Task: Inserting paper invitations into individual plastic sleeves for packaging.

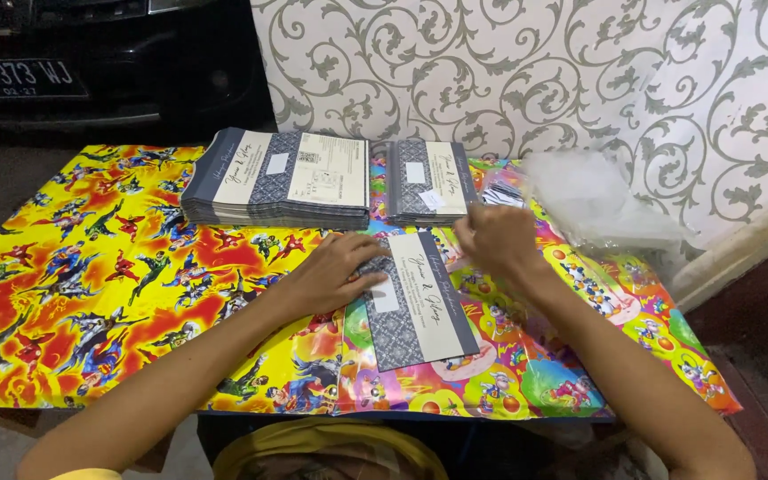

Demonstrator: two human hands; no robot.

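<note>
Our left hand [335, 271] flat on card [415, 298], released; right hand [491, 240] at card's 1 o'clock, grip unclear. Stack [282, 178] at 11 o'clock.

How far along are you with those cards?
Hard to judge. A small pile lies beside the clear bags; whether it is finished is unclear. One card is in hand: left hand holds it flat, right hand at its top. The tall stack looks untouched.
</note>
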